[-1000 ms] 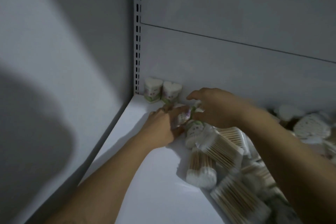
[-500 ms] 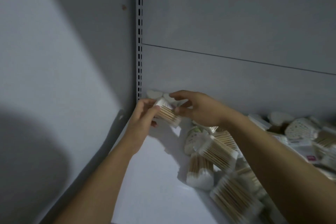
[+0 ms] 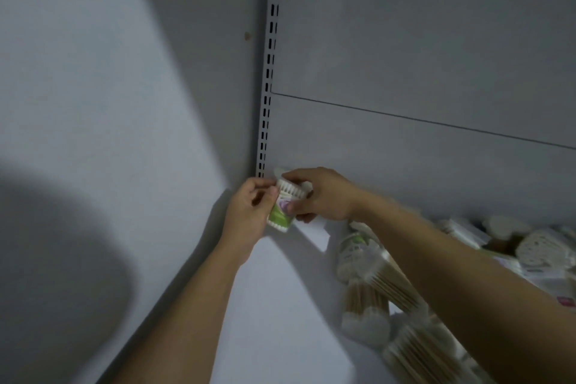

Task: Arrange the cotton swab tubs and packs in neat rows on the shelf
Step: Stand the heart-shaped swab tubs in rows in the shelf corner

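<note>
Over the shelf's point(image 3: 280, 305) back left corner, the tub point(image 3: 282, 212) hangs between my left grip point(image 3: 249, 212) and right grip point(image 3: 325, 196). The heap of packs point(image 3: 367, 299) lies on the shelf to the right, under my right arm.

Dim, bluish-grey light in a shelf corner, with hard shadows.

Light comes from behind the camera, to judge by the shadows. It lays a pale wedge on the side wall point(image 3: 93, 87), whose diagonal edge runs down to the corner, and a large rounded shadow point(image 3: 56, 259) darkens the wall's lower left. The back panel point(image 3: 405, 40) sits in flat gloom. The shelf point(image 3: 280, 305) is brightest, crossed by the arms' sharp-edged shadows. The left hand point(image 3: 249, 212), right hand point(image 3: 324, 196) and the pack point(image 3: 282, 212) they hold are soft but readable. The heap point(image 3: 389, 290) at right is smeared by blur. The slotted upright point(image 3: 269, 72) leans and the panel seam slants, from wide-angle distortion.
</note>
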`<state>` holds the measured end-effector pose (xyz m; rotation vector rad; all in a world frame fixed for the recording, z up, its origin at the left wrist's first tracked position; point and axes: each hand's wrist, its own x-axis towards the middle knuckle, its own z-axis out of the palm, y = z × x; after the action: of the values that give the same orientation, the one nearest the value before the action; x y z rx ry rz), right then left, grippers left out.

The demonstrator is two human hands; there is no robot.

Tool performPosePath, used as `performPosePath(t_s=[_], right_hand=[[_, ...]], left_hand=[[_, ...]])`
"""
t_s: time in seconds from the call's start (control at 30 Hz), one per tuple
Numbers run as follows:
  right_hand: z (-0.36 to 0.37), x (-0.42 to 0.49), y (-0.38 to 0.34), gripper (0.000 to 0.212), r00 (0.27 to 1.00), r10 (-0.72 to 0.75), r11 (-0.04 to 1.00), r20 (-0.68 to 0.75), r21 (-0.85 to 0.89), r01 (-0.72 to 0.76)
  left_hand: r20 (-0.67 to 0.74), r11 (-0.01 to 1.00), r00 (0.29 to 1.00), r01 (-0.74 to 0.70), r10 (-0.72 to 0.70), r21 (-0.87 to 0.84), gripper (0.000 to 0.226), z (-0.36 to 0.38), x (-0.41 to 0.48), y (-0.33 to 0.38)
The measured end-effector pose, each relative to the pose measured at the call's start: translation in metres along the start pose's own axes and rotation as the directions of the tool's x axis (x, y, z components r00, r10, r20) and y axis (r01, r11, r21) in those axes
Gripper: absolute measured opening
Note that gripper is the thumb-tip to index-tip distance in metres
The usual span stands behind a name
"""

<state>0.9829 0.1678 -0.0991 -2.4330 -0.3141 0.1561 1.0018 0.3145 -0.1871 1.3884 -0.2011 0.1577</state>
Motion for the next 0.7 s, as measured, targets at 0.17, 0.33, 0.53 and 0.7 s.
performPosePath(t_s=[0.17, 0.33, 0.53, 0.7], right_hand=[[0.0, 0.022, 0.004, 0.06, 0.995, 0.017, 0.937, -0.094, -0.346, -0.049], [0.021, 0.043, 0.006, 0.044, 0.986, -0.024, 0.847, -0.168, -0.527, -0.069], [0.036, 0.05, 0.013, 0.037, 0.968, -0.143, 0.752, -0.208, -0.659, -0.031], [0.022, 0.049, 0.019, 0.048, 0.995, -0.056, 0.779, -0.083, -0.627, -0.009]], left_hand=[[-0.036, 0.799, 0.985, -0.116, 0.169, 0.591, 0.016, -0.013, 0.007, -0.01], [0.057, 0.679, 0.989, -0.135, 0.137, 0.721, 0.044, -0.016, 0.01, -0.018], [0.132, 0.67, 0.988, -0.149, 0.076, 0.727, 0.059, -0.014, 0.012, -0.026], [0.112, 0.696, 0.989, -0.151, 0.101, 0.702, 0.06, -0.011, 0.018, -0.029]])
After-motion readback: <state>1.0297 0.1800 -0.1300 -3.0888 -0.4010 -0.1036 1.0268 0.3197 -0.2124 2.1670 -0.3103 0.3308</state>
